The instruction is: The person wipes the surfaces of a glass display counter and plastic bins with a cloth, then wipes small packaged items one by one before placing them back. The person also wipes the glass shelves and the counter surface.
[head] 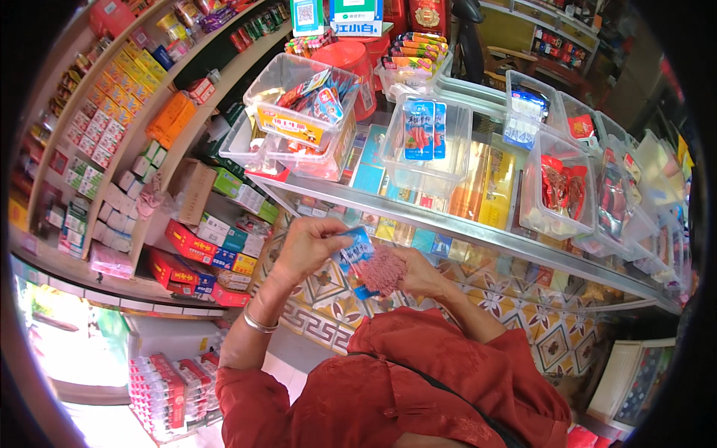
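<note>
My left hand (pixel 311 246) pinches the upper end of a blue snack packet (pixel 354 246) that bears writing. Against the packet's front lies a fuzzy pink cloth (pixel 383 270), bunched up and covering much of it. My right hand (pixel 419 273) grips this cloth from the other side. Below the cloth the packet's blue lower end shows. Both hands are in front of my body, on the near side of a glass display counter (pixel 386 203). On that counter stands a clear plastic bin (pixel 392 162) with similar blue packets (pixel 424 130) in it.
Stacked clear bins of packets (pixel 302 106) stand at the counter's left. More bins (pixel 554 218) line its right side. Stocked shelves (pixel 112 106) rise on my left, with red cartons (pixel 190 241) lower down. Shrink-wrapped bottles (pixel 168 392) stand on the floor at lower left.
</note>
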Tool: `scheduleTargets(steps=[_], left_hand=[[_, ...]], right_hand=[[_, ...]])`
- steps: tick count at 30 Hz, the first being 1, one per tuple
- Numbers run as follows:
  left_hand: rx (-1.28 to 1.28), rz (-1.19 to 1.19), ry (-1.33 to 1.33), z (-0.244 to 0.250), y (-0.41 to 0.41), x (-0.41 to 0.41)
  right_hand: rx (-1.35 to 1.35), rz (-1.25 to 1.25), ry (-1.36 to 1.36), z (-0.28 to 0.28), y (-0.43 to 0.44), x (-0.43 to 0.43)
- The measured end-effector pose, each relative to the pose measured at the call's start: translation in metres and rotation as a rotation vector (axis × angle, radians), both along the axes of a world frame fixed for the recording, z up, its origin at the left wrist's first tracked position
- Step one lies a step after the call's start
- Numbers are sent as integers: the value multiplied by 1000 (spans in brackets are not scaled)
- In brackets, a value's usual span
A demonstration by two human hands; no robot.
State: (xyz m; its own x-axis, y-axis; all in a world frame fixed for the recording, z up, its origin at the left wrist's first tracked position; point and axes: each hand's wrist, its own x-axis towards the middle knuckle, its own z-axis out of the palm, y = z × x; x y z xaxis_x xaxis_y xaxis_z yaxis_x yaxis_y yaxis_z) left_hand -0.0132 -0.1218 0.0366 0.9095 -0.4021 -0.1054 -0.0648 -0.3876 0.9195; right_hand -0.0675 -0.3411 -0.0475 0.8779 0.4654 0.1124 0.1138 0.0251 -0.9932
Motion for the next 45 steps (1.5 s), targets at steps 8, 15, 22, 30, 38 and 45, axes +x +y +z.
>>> scheduleTargets(steps=[8,15,22,30,38,45], left_hand=[[156,215,-307,130,-33,46],[349,144,-938,185,-26,140],[838,-59,-1079,146,-21,220],[1040,-295,-964,95,-32,234],[872,28,-829,137,-50,193],[474,-166,-753,96,-118,178]], right_hand=[[144,-94,143,-40,-62,1],[220,-173,320,-74,-92,-3],[268,-272,276,-102,-104,-2],[284,-377,287,-111,-97,-1],[364,-418,409,-108,-85,1],[210,-451,382,-117,-80,1]])
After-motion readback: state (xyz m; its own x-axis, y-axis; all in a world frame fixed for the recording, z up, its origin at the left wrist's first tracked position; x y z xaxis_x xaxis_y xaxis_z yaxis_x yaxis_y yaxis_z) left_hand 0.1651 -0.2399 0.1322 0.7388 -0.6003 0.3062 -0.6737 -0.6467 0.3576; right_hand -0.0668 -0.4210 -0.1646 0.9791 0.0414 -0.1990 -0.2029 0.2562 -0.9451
